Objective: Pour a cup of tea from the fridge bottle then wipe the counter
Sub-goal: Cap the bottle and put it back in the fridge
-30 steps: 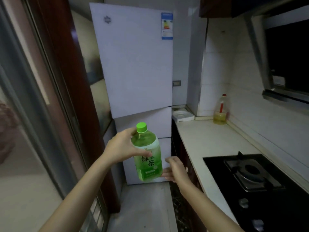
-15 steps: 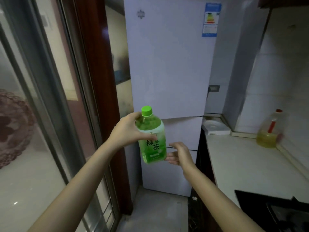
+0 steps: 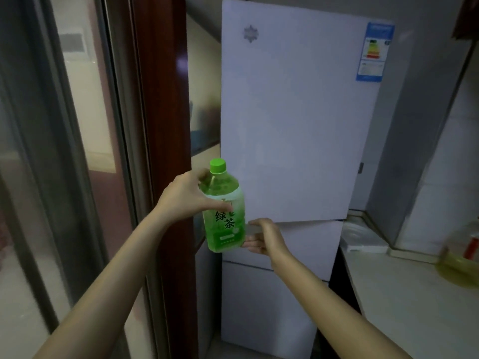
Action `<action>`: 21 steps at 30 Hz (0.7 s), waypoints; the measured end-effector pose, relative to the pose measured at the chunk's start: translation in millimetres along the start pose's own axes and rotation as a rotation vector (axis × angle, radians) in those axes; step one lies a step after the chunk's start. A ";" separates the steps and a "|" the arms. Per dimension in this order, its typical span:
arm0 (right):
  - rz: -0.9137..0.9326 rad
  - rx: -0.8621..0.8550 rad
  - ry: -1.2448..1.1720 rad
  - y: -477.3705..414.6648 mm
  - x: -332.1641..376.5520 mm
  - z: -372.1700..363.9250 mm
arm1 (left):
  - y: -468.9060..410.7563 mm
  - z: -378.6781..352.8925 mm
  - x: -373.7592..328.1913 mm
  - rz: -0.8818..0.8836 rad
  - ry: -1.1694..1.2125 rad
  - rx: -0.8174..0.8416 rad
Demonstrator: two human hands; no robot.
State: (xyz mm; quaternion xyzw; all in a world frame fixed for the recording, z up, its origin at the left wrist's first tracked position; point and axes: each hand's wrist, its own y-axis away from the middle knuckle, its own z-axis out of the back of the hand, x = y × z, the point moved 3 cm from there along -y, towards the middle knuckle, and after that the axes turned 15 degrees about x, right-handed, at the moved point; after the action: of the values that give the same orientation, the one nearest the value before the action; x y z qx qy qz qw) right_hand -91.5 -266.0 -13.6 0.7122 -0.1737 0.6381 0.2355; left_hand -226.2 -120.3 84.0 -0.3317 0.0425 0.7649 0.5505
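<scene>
L hand (image 3: 185, 196) fingers wrap the tea bottle (image 3: 225, 208) at its shoulder, thumb across the label. Bottle's long axis near vertical, green cap (image 3: 217, 165) up, held in front of the fridge (image 3: 298, 125) at its upper door's lower-left corner. R hand (image 3: 264, 238) loosely curled, fingertips at the bottle's base; contact unclear.

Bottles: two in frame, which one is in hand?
The green tea bottle with the green cap, gripped by the left hand. The yellowish oil bottle sits untouched on the counter, far right.
</scene>
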 end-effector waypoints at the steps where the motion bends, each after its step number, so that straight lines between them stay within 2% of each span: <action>1: 0.012 -0.001 -0.001 -13.2 8.5 -4.5 | -9.9 8.4 6.7 -0.007 0.009 -0.022; 10: 0.109 -0.014 -0.037 -84.8 57.7 -21.8 | -66.3 53.1 35.3 -0.086 0.140 -0.162; 15: 0.094 0.000 -0.048 -102.9 60.9 -14.7 | -94.5 51.8 48.2 -0.054 0.180 -0.189; 21: 0.078 0.015 -0.093 -130.9 64.9 -1.6 | -127.2 38.7 59.5 -0.047 0.335 -0.312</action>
State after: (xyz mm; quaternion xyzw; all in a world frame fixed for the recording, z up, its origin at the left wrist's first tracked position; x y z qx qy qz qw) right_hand -13.0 -153.1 35.9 0.7354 -0.2073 0.6144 0.1969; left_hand -143.6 -5.5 119.2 -0.5360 0.0066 0.6835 0.4956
